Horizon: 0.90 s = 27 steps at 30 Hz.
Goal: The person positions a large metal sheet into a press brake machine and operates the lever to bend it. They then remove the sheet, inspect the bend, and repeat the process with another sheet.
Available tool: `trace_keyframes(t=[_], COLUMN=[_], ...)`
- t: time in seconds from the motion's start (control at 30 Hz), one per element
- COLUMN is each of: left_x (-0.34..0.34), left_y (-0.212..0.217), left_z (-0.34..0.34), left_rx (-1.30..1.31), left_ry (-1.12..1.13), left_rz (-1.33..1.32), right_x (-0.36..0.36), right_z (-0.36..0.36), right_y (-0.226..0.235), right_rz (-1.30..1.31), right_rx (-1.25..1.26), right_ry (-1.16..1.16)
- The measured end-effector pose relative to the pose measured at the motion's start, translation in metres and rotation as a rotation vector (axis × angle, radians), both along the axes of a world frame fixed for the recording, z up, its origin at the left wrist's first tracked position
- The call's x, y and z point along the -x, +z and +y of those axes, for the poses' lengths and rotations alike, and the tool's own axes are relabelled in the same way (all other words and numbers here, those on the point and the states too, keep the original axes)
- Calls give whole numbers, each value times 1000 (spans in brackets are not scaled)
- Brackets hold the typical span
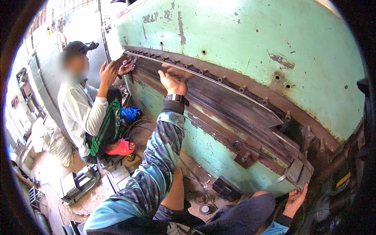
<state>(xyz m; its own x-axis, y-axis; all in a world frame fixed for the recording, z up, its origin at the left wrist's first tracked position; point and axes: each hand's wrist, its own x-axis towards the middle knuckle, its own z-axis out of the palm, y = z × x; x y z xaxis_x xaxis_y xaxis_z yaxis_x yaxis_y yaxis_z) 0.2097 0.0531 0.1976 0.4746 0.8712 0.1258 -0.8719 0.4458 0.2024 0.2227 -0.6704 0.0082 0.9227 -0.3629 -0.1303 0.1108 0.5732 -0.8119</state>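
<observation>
My left hand [172, 84], with a dark watch at the wrist, reaches up to the long dark metal plate [219, 91] on a large green machine. Its thumb is stretched out and the palm is partly turned up. The other fingers are partly hidden, and whether they touch the plate I cannot tell. A row of bolts [222, 79] runs along the plate's upper edge. At the lower right, my right hand [295, 201] has its fingertips and thumb on the bottom corner of a ribbed grey metal block [299, 172] at the machine's near end.
A co-worker [84, 113] in a pale top crouches at the left, both hands raised by the plate's far end. Behind my left forearm lie a grey vise-like tool [80, 184] and a blue bundle [131, 113]. A black box [226, 188] sits on the floor by my knees.
</observation>
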Motion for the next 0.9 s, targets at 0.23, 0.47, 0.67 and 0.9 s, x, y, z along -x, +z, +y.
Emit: trace_keyframes(t=[0.23, 0.47, 0.67, 0.9], left_x=[2, 5, 15, 23], left_y=[0, 5, 16, 30], left_z=[-3, 2, -1, -22], left_rx=[-143, -251, -176, -177], left_ry=[-13, 16, -32, -9], left_rz=[120, 51, 111, 123], right_x=[8, 11, 15, 16], right_z=[8, 17, 24, 22], right_y=[8, 16, 22, 22], right_rz=[-40, -15, -22, -23], right_rx=[-5, 20, 1, 14], right_ry=[59, 30, -1, 5])
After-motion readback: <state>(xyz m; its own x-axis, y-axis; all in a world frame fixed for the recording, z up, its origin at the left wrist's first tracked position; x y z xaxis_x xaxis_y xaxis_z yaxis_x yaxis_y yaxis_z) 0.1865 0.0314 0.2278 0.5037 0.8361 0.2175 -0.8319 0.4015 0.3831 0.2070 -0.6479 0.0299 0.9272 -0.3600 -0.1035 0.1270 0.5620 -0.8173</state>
